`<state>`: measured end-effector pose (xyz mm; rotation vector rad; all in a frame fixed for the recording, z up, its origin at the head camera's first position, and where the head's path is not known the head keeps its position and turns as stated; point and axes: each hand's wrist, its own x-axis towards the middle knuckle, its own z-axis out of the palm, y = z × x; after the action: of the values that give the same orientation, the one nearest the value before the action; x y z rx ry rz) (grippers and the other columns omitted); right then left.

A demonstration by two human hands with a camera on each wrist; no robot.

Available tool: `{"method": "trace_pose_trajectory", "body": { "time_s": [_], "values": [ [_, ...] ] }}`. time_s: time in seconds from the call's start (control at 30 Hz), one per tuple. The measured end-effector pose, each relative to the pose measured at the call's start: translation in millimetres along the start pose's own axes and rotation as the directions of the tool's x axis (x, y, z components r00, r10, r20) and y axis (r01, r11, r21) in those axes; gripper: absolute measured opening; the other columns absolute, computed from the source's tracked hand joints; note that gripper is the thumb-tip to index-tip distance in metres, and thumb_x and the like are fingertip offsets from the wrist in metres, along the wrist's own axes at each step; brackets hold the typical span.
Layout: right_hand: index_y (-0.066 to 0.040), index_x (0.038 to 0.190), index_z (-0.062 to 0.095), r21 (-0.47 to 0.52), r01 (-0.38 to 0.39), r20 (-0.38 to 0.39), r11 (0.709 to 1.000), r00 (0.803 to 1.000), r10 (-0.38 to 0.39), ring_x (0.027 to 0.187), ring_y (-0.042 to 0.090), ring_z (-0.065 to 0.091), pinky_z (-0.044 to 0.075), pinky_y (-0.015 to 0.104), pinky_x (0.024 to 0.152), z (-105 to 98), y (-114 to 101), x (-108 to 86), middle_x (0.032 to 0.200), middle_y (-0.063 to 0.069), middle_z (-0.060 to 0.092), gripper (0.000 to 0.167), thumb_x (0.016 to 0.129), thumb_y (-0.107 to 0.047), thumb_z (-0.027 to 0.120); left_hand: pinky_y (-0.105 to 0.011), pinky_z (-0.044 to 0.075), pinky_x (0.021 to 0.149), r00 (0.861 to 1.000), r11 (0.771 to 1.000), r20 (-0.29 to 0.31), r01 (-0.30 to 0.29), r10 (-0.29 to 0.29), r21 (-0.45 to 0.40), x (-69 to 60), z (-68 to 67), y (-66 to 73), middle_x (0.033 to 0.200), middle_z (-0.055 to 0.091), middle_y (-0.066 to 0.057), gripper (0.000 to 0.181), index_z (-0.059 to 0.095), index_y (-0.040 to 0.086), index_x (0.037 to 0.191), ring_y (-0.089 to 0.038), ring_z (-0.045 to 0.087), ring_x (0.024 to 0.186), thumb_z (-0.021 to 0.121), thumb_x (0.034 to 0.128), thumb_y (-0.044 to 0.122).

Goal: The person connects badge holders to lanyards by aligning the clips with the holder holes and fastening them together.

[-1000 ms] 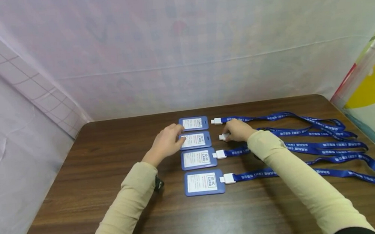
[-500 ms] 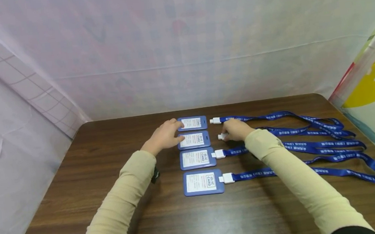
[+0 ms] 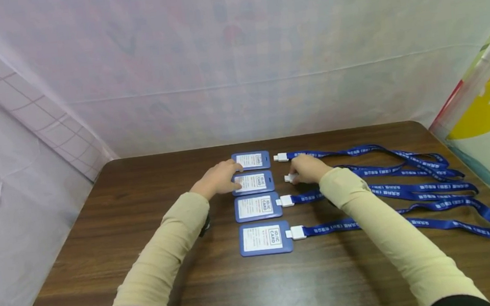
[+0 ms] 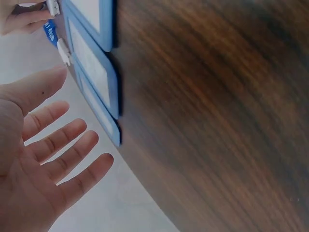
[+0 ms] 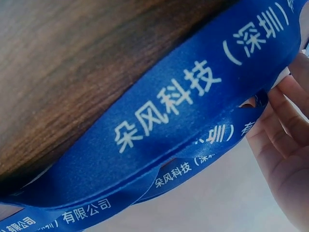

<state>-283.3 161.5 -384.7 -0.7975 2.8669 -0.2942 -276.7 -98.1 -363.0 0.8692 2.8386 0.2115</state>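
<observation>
Blue badge holders with white ID cards lie in a column on the table. My left hand hovers at the left edges of the second badge holder from the back and the rearmost badge holder. Its fingers are spread and relaxed, holding nothing. To the right, my right hand pinches the white clip of a blue lanyard, just right of the second holder and apart from it. That lanyard's printed strap crosses the right wrist view; the fingertips there are partly hidden.
The rearmost lanyard's white clip lies apart from its holder. Two nearer badge holders, the third and the front one, have clips at their right ends. Straps spread right across the brown table. A pale curtain hangs behind.
My left hand has shifted slightly at the rear badge holders. The right hand keeps its pinch on the lanyard clip. The whole head view has drifted a little.
</observation>
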Motion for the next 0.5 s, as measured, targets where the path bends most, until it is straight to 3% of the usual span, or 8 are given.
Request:
{"method": "trace_pose_trajectory", "body": {
  "time_s": [0.33, 0.5],
  "values": [
    [0.001, 0.086, 0.07, -0.001, 0.001, 0.006, 1.0, 1.0, -0.001, 0.08, 0.026, 0.061, 0.049, 0.038, 0.077, -1, -4, -1.5, 0.084, 0.01, 0.067, 0.017, 0.075, -0.012, 0.072, -0.04, 0.037, 0.097, 1.0, 1.0, 0.024, -0.01, 0.01, 0.001, 3.7, 8.7, 1.3, 0.123, 0.051, -0.017, 0.046, 0.055, 0.002, 0.122, -0.029, 0.048, 0.114, 0.065, 0.0824, 0.023],
    [0.0, 0.086, 0.07, -0.001, 0.004, 0.009, 1.0, 1.0, -0.004, 0.079, 0.025, 0.061, 0.049, 0.038, 0.076, -1, -6, -2.3, 0.083, 0.01, 0.067, 0.016, 0.075, -0.011, 0.072, -0.039, 0.041, 0.093, 0.999, 1.0, 0.052, -0.006, 0.006, 0.002, 4.4, 12.7, 1.6, 0.116, 0.054, -0.016, 0.049, 0.055, 0.002, 0.123, -0.028, 0.051, 0.107, 0.065, 0.0826, 0.028]
  ]
}}
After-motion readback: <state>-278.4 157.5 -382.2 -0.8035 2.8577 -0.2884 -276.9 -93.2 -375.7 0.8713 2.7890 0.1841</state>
